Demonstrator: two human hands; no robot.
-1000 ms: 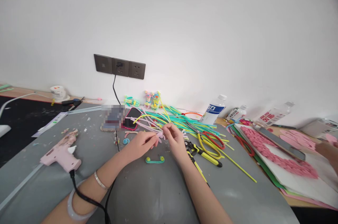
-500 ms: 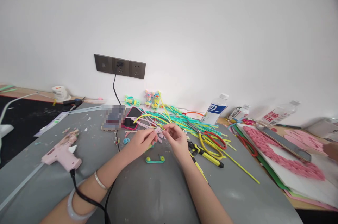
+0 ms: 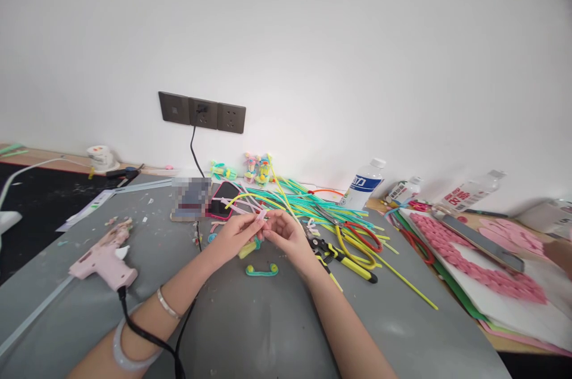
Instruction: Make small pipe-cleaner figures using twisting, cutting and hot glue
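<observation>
Near the middle of the grey table, my left hand (image 3: 239,236) pinches a small pink fuzzy piece (image 3: 261,216) between thumb and fingers. My right hand (image 3: 283,237) meets it from the right, its fingers curled around the same piece; the fingertips nearly touch. Just below my left fingers shows a yellow and teal fuzzy piece (image 3: 248,248), partly hidden. A teal strip with curled yellow ends (image 3: 261,270) lies on the table in front of my hands. Behind them spreads a pile of teal and yellow fuzzy stems (image 3: 308,203).
A pink glue gun (image 3: 105,257) lies at the left with its black cord. Yellow-black pliers (image 3: 348,261), scissors (image 3: 364,239) and a bottle (image 3: 364,183) are at the right. Small fuzzy figures (image 3: 257,169) stand by the wall. At the far right edge is another person's hand (image 3: 559,255).
My right hand has shifted slightly left and closed in on my left hand. The pink piece now stands more upright between the fingertips, and more of the yellow piece below shows.
</observation>
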